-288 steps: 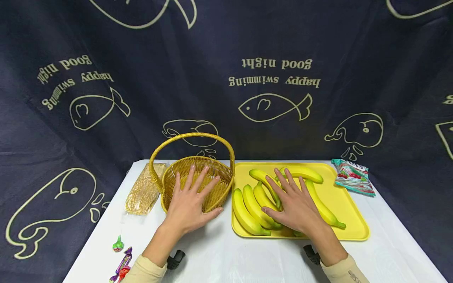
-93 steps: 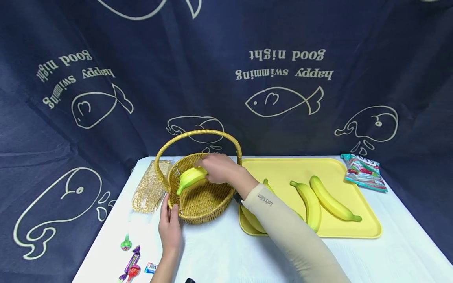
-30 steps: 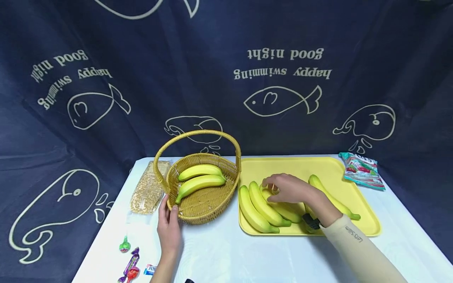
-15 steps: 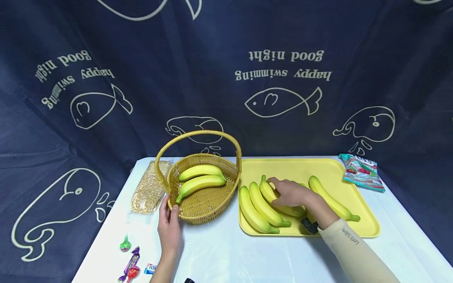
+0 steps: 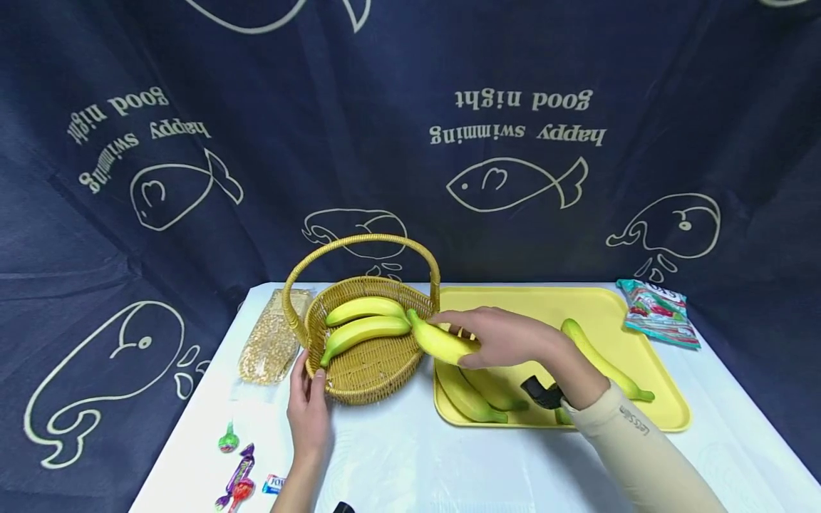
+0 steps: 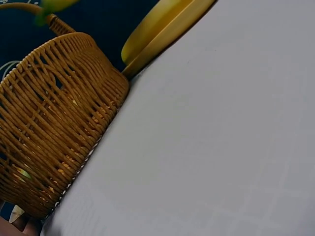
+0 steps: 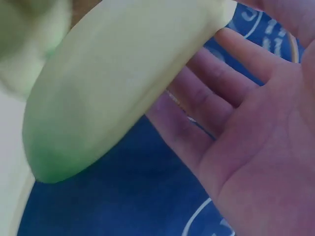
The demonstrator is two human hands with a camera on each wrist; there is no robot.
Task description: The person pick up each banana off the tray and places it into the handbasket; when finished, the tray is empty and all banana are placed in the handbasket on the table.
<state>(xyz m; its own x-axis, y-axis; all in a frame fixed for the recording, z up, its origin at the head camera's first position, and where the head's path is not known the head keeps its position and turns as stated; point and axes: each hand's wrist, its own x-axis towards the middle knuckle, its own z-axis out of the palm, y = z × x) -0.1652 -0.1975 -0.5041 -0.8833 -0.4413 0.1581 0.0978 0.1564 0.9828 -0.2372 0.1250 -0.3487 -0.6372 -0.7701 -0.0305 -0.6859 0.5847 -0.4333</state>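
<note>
My right hand [image 5: 509, 336] grips a banana [image 5: 442, 343] between thumb and fingers. Its stem end overlaps the right rim of a wicker basket [image 5: 375, 392] in the head view. In the right wrist view the banana [image 7: 113, 83] lies across the fingers, its greenish tip free. Two more bananas [image 5: 365, 331] rest inside the basket. At the basket's front left, my left hand [image 5: 309, 417] holds its side, thumb and fingers spread around the wall. The left wrist view shows the basket's woven side [image 6: 59, 118], with fingertips [image 6: 30, 227] by its base.
A yellow tray [image 5: 526, 299] at the right bears several bananas, including one [image 5: 603, 363] on its right side. Behind it to the right lies a teal snack bag [image 5: 659, 312]. A packet of grains [image 5: 272, 349], a green lollipop [image 5: 227, 439] and wrapped candies [image 5: 240, 474] sit at left.
Two bananas have come into the basket since the first frame. Over the last half second my right hand has lifted another from the tray and moved it left. The left hand stays at the basket.
</note>
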